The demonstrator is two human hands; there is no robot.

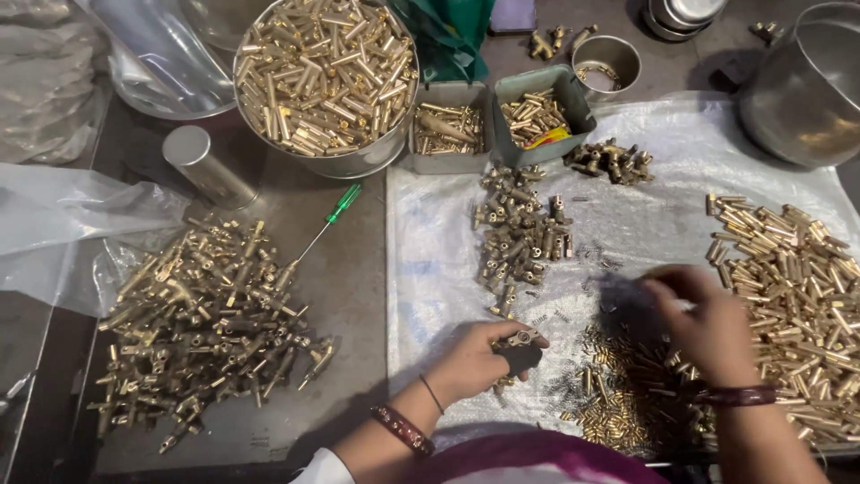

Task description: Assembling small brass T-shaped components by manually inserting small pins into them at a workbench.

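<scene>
Left hand point(479, 358) pinches a brass fitting point(518, 340) at the plastic sheet's point(430, 260) near edge; right hand point(708, 327), blurred, fingers unclear, hovers beside the tube pile point(797, 278).

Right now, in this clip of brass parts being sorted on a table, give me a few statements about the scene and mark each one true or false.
1. The left hand holds a small brass fitting. True.
2. The right hand grips the green-handled screwdriver. False: the screwdriver lies untouched on the table, left of the plastic sheet; the right hand hovers over loose parts by the pile of brass tubes.
3. The large round tin at the top is full of brass tubes. True.
4. Both square grey trays are empty. False: the left tray and the right tray both hold brass pieces.
5. Both wrists wear bracelets. True.
</scene>
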